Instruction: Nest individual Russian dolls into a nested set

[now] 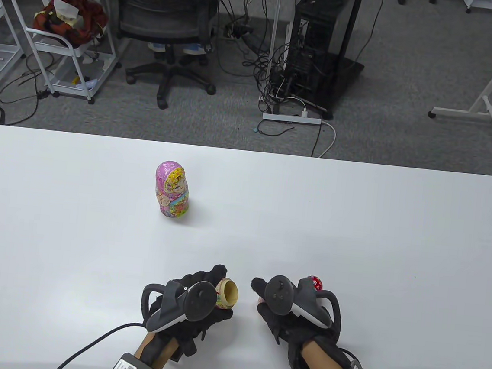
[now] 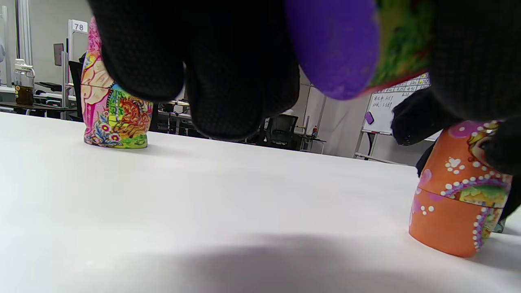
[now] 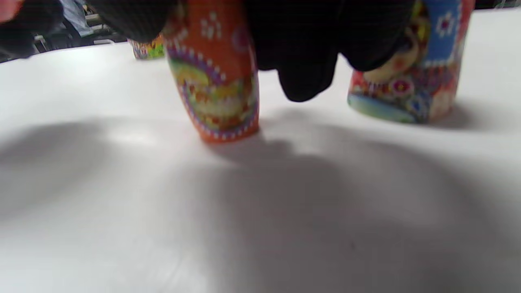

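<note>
My left hand [image 1: 211,301] holds a hollow doll half [image 1: 228,295] on its side, open end facing right; in the left wrist view its outside [image 2: 346,44] is purple and green. My right hand [image 1: 280,303] grips the top of a closed orange doll [image 2: 460,195] that rests on the table, slightly tilted. It also shows in the right wrist view [image 3: 215,81] and is hidden under the hand in the table view. A red and blue doll [image 3: 411,81] stands just beyond the right hand, its red top [image 1: 316,282] showing. A larger pink doll [image 1: 172,190] stands upright farther back, left of centre.
The white table [image 1: 354,230] spans the view, with its far edge toward an office chair [image 1: 166,20] and cables on the floor. Both hands' cables trail off the near edge.
</note>
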Available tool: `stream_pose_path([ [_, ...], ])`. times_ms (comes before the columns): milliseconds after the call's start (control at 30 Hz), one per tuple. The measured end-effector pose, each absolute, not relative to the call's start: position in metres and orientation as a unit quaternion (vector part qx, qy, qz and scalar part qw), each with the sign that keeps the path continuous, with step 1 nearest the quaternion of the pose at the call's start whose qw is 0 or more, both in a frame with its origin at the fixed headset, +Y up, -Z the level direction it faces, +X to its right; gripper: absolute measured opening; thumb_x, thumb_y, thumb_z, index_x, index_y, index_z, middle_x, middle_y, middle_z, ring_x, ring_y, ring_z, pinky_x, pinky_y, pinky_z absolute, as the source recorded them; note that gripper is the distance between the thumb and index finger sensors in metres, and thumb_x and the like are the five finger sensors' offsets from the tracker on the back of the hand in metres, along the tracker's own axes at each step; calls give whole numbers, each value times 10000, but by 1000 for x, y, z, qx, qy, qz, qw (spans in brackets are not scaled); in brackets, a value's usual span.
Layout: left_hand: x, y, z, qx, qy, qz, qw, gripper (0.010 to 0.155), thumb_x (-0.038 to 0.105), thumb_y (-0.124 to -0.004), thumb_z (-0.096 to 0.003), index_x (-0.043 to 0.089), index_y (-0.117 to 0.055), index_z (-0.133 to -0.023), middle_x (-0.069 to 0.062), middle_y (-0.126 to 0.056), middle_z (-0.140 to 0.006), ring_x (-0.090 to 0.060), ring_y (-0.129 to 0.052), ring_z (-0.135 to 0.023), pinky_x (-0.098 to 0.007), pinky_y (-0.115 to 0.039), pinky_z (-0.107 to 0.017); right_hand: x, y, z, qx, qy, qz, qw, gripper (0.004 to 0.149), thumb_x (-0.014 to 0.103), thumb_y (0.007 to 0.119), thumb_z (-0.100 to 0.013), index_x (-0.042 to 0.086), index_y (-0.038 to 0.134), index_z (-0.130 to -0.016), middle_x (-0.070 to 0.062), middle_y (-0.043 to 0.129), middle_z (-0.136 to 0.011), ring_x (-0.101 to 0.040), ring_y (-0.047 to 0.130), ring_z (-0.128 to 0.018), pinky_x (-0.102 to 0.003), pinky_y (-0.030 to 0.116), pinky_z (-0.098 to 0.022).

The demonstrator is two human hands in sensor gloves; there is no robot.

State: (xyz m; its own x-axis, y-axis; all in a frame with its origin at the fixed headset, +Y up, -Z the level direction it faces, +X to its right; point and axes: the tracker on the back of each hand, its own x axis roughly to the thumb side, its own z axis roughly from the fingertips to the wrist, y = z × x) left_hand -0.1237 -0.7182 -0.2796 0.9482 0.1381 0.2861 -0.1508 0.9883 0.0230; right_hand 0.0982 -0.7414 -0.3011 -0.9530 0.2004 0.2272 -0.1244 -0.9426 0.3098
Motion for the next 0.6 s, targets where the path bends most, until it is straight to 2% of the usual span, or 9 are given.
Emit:
stream_pose_path([
  [100,-123,-719,-280,23,-143,72,987,961,755,-841,-297,300,-478,-1062,-22,-861,-919,-165,-993,-709,-461,-832,-591,101,-742,-303,125,153,974,108,567,474,682,-530,471,398,-1020,-118,609,-1089,-325,839,-848,-506,729,-605],
  [233,-124,-719,-280,22,-141,72,987,964,755,-834,-300,271,-490,-1060,-24,-868,-911,-165,-1000,-700,-461,-834,-587,105,-738,-305,117,120,979,118,562,472,700,-513,447,443,-1012,-97,663,-1065,-302,864,-824,-486,744,-589],
  [333,-126,-718,-281,23,-137,72,988,963,755,-832,-302,264,-494,-1058,-25,-871,-907,-166,-1000,-698,-461,-835,-585,111,-728,-305,110,79,974,179,566,478,701,-504,436,447,-1008,-91,677,-1052,-295,873,-815,-481,748,-584],
  [467,-127,-719,-282,20,-133,76,988,961,753,-828,-305,244,-503,-1053,-27,-872,-906,-166,-1002,-694,-462,-835,-583,118,-708,-300,132,7,935,330,576,489,705,-493,416,450,-1004,-83,699,-1032,-286,888,-795,-475,758,-577],
  [600,-128,-719,-282,10,-131,92,987,942,757,-838,-298,272,-526,-1043,-21,-871,-909,-163,-1000,-699,-460,-834,-588,113,-703,-295,185,4,879,439,580,493,709,-489,397,457,-1003,-84,716,-1016,-287,891,-789,-481,756,-581],
])
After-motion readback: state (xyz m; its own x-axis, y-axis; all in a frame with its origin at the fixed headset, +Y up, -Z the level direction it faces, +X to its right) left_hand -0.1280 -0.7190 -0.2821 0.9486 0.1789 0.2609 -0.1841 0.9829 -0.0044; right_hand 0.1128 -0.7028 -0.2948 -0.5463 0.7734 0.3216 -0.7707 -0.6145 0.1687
